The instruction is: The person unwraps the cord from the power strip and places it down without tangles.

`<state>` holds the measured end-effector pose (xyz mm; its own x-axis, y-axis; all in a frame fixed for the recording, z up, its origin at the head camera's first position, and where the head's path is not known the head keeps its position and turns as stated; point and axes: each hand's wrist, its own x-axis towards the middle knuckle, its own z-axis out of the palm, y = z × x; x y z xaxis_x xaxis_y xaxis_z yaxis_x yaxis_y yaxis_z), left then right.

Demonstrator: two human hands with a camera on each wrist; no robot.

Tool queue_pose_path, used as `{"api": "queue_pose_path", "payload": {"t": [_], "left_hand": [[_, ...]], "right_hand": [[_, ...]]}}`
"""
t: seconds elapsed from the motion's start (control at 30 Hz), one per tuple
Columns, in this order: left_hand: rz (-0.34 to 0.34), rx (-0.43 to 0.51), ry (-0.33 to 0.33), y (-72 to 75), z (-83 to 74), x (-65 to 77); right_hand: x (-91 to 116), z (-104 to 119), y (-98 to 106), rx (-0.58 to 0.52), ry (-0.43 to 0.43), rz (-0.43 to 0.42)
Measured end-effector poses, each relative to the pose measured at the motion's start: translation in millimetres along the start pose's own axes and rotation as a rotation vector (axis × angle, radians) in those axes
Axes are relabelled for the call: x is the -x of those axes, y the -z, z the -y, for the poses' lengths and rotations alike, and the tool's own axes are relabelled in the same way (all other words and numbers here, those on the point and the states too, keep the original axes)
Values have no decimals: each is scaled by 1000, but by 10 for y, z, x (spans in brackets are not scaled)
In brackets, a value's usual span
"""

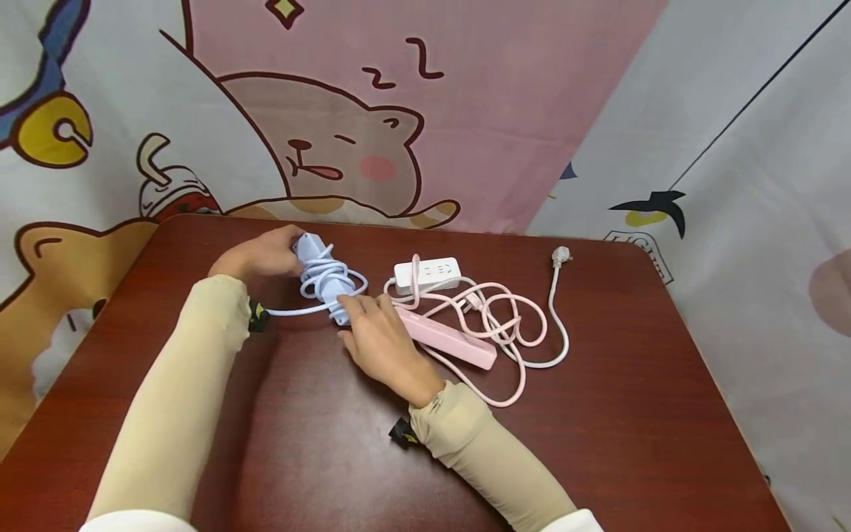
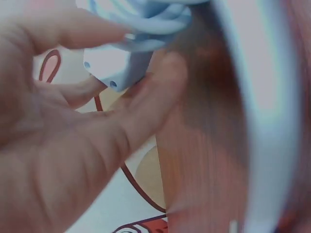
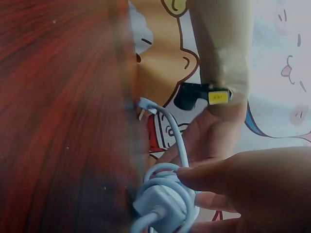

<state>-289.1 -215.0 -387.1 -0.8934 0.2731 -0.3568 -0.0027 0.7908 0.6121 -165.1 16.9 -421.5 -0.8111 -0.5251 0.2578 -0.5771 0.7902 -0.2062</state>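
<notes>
A light blue power strip [image 1: 311, 248] with its cord [image 1: 326, 279] wound round its middle lies toward the left of the table. My left hand [image 1: 261, 253] grips its far end, thumb and fingers on either side in the left wrist view. At the near end, my right hand [image 1: 385, 346] holds the strip, with the thumb against the wound cord [image 3: 167, 187] in the right wrist view. A loose length of blue cord [image 1: 292, 312] runs left toward the left wrist; its plug [image 3: 146, 104] shows in the right wrist view.
Right of the hands lie a pink power strip [image 1: 459, 341] and a white power strip [image 1: 435, 273]. Their pink cord [image 1: 515, 384] and white cord [image 1: 561, 332] tangle together. A white plug [image 1: 561, 256] lies near the back edge. A patterned cloth [image 1: 505, 125] hangs behind the table [image 1: 631, 414].
</notes>
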Motion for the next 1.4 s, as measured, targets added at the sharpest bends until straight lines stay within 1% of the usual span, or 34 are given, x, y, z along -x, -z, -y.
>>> {"api": "queue_pose_path", "payload": {"t": [0.07,0.13,0.17,0.23,0.33,0.4,0.47,0.53,0.6,0.67,0.73,0.83,0.87,0.93,0.97,1.07,1.1,1.17,1.3,1.4], "left_hand": [[42,131,-3,12,4,37],[74,261,12,16,17,71],[85,315,19,16,29,89],[83,385,41,10,62,125],[56,442,50,-4,131,189],[31,461,36,-14,170,237],[12,489,5,-14,190,285],[-15,517,-22,-10,175,341],[-55,539,-48,2,127,413],[-104,566,-73,25,57,508],[-162,587,-103,50,-29,631],[-267,646,-177,81,-213,853],[-305,644,-203,88,-287,932],[-382,677,-269,90,-448,1075],[-421,699,-304,84,-530,1140],[-529,773,-404,22,-732,1297],[-558,817,-440,-13,-786,1336],[-612,859,-494,-95,-884,1401],[-691,925,-555,-260,-1062,1465],[-735,993,-604,-362,-1194,1459]], "right_hand": [[-11,-11,10,-36,-14,20],[-24,-24,22,-75,-23,40],[-28,-27,31,-98,-25,49],[-37,-32,48,-139,-23,64],[-47,-35,72,-189,-22,72],[-54,-36,89,-233,-34,72],[-65,-41,106,-266,-65,61],[-72,-48,135,-305,-109,47],[-74,-51,181,-339,-151,21],[-73,-50,245,-367,-181,-31],[-66,-42,329,-400,-187,-126],[-50,-24,477,-428,-148,-351],[-41,-15,534,-435,-126,-427],[-10,-1,659,-444,-86,-551],[7,0,720,-441,-66,-598],[65,-8,891,-452,-14,-678],[83,-16,942,-450,3,-697],[117,-40,1033,-450,33,-739],[191,-101,1220,-459,79,-819],[246,-157,1343,-488,115,-859]]}}
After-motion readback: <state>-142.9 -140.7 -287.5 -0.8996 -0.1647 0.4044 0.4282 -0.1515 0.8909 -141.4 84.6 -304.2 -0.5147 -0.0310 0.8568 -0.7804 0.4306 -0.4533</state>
